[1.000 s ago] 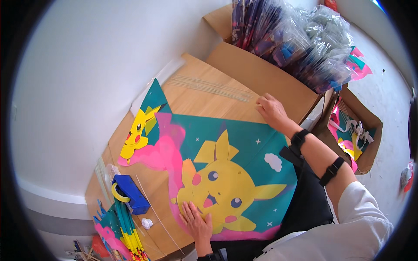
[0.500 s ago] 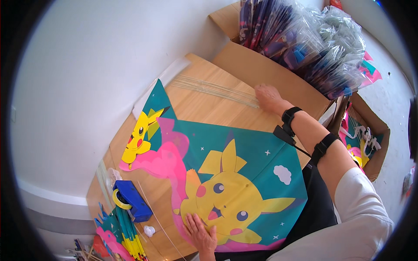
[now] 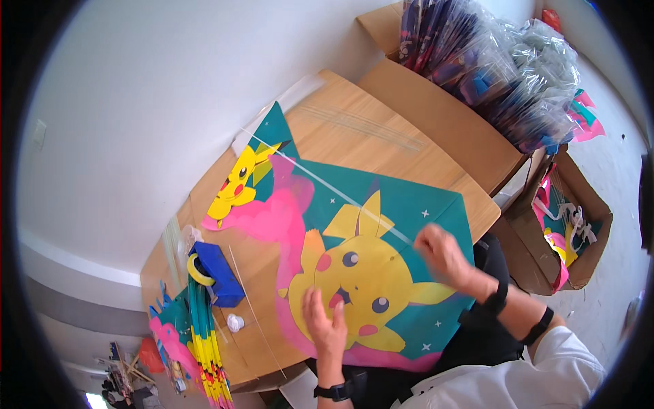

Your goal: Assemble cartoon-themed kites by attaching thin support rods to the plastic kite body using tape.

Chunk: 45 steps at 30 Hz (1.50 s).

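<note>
A printed kite sheet, teal with yellow cartoon figures and a pink edge, is spread over the table and overhangs its near edge. In my right hand, closed and slightly blurred, is one end of a thin pale rod. It slants across the sheet toward the far left corner. My left hand is over the lower part of the big yellow figure, thumb apart from the fingers, holding nothing. Whether it touches the sheet I cannot tell.
Several thin rods lie on the wooden table. At left are a blue tape dispenser, a white knob-like piece and folded kites. A carton with plastic-wrapped packs and another open box stand right.
My right hand has taken a rod from the far side of the table and drawn it back over the sheet. My left hand has shifted up from where it lay flat.
</note>
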{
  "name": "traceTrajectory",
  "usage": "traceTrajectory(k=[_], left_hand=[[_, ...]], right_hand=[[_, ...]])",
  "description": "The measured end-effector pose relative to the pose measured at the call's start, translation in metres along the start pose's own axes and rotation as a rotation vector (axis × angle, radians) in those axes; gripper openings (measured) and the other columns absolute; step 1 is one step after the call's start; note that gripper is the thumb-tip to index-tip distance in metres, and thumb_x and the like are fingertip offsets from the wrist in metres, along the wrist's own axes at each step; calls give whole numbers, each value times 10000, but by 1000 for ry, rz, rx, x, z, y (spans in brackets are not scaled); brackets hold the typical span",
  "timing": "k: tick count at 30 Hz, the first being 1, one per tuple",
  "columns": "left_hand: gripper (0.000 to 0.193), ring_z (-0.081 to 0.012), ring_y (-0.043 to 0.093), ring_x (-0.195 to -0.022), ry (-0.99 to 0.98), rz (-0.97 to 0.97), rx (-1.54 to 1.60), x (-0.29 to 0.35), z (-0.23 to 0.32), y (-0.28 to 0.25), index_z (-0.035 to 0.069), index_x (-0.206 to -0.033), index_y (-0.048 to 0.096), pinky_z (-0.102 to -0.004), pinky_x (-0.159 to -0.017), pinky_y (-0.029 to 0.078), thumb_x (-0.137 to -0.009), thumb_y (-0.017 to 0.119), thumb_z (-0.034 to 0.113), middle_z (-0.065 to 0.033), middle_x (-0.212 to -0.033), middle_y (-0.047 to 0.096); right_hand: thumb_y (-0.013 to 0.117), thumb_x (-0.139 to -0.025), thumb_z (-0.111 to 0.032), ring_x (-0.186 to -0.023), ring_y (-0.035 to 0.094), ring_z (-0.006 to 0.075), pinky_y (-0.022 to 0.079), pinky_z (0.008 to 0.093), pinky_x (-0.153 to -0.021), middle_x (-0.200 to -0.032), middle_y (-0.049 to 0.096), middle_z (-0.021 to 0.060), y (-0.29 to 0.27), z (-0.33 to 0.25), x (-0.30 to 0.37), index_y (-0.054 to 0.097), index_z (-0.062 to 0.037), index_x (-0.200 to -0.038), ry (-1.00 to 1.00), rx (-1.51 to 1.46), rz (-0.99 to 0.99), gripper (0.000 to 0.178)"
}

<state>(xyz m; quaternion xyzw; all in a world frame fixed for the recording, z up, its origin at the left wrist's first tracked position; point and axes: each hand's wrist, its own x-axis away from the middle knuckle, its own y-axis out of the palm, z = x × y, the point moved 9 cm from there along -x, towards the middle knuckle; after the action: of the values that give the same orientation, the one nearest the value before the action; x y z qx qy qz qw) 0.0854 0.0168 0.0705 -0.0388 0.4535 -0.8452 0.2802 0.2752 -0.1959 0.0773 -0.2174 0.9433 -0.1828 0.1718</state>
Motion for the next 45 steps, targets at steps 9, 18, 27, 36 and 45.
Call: traceTrajectory(k=[9, 18, 27, 36, 45], left_hand=[[256, -90, 489, -619, -414, 177, 1037, 13, 56, 43, -21, -1107, 580, -232, -560, 412, -965, 479, 166, -31, -743, 587], [231, -319, 615, -791, 232, -86, -162, -6, 42, 21, 70, -1019, 640, -394, -667, 495, -795, 609, 27, -119, -875, 622], [115, -328, 615, -740, 246, -79, -38, -18, 24, 42, 59, -891, 601, -399, -623, 487, -783, 623, 27, -136, -812, 628], [72, -311, 596, -694, 199, -126, 1, -22, 15, 48, 50, -871, 602, -377, -586, 467, -803, 606, 26, -119, -759, 584], [72, -310, 582, -664, 227, -127, -11, -24, 22, 49, 44, -868, 598, -376, -561, 450, -802, 608, 18, -122, -743, 558]], right_hand=[[598, -817, -33, -712, 579, 336, 464, 376, -624, -755, 562, 169, 83, -36, 112, 535, -5, -815, 180, -384, -239, 69], [645, -738, -22, -825, 557, 355, 461, 400, -677, -879, 561, 153, 4, -7, 57, 545, -9, -856, -77, 43, 25, 155], [693, -708, -57, -1197, 418, 374, 346, 468, -1011, -1272, 453, 178, -22, 16, 22, 504, 9, -1151, -211, 500, 106, 486], [643, -807, -171, -1280, 367, 345, 276, 442, -1087, -1345, 414, 195, -20, 41, 18, 482, 18, -1232, -150, 618, 64, 493], [628, -827, -229, -1296, 354, 328, 252, 430, -1102, -1363, 406, 186, -18, 47, 17, 483, 22, -1242, -106, 652, 41, 506]])
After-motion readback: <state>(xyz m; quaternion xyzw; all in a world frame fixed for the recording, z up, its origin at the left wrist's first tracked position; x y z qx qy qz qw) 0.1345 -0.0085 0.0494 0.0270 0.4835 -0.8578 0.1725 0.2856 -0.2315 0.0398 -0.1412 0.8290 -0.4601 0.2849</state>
